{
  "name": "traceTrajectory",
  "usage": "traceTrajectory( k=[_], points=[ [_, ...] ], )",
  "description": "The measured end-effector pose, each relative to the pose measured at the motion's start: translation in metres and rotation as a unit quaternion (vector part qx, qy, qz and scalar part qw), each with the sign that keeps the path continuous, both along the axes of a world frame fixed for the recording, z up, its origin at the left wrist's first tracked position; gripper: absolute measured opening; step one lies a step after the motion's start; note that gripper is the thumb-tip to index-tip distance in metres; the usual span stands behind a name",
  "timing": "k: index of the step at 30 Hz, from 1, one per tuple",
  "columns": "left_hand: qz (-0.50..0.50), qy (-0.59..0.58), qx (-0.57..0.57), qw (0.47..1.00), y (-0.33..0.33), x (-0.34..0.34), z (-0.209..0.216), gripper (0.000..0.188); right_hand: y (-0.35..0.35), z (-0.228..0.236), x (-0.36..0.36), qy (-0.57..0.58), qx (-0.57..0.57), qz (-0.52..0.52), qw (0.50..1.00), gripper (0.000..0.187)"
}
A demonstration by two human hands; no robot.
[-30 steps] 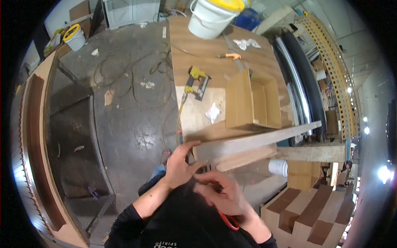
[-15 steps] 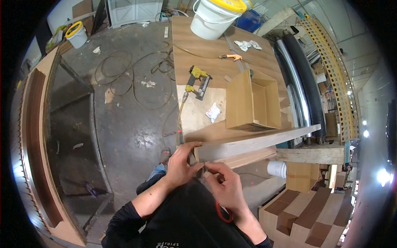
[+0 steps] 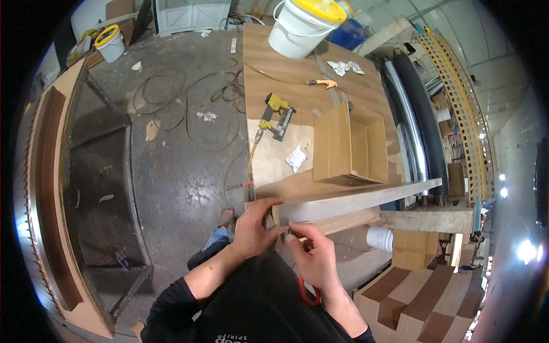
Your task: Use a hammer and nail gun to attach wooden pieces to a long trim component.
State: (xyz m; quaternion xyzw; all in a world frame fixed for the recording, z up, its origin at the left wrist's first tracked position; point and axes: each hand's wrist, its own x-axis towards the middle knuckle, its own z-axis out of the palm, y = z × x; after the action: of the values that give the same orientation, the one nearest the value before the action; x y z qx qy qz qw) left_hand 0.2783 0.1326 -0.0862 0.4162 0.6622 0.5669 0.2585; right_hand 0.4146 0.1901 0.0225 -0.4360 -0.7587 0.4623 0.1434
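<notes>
A long grey-white board [image 3: 360, 199] lies along the near side of the bench, its end facing me. My left hand [image 3: 253, 230] is wrapped round that end, fingers over the far side and thumb towards the near corner. Right beside the thumb, my right hand [image 3: 314, 251] is closed in a pinch against the board's corner. Something small and dark shows between those fingertips, but I cannot make out what it is. A red loop [image 3: 309, 292] shows below the right palm, mostly hidden by my hand and wrist.
On the bench [image 3: 286, 66] stand an open cardboard box [image 3: 331, 146] and a white bucket [image 3: 302, 34]. A yellow-black air nailer [image 3: 277, 117] with its hose lies near the left edge. Stacked boxes [image 3: 417, 297] sit at lower right; a metal-framed rack [image 3: 134, 200] is at left.
My right fingertips have shifted slightly right and up along the board's corner. The left hand keeps its hold on the board end. The whole view has shifted a little.
</notes>
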Motion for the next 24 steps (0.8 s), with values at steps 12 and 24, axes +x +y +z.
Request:
traceTrajectory(
  k=[12,24],
  points=[
    [-0.014,-0.023,-0.022,0.999,-0.003,-0.003,0.002,0.055,-0.006,0.019,-0.011,-0.001,-0.045,0.144,0.989,0.027],
    [0.000,0.009,-0.006,1.000,0.002,-0.001,0.000,0.061,0.009,-0.004,0.004,0.060,-0.242,-0.020,0.968,0.019]
  ],
)
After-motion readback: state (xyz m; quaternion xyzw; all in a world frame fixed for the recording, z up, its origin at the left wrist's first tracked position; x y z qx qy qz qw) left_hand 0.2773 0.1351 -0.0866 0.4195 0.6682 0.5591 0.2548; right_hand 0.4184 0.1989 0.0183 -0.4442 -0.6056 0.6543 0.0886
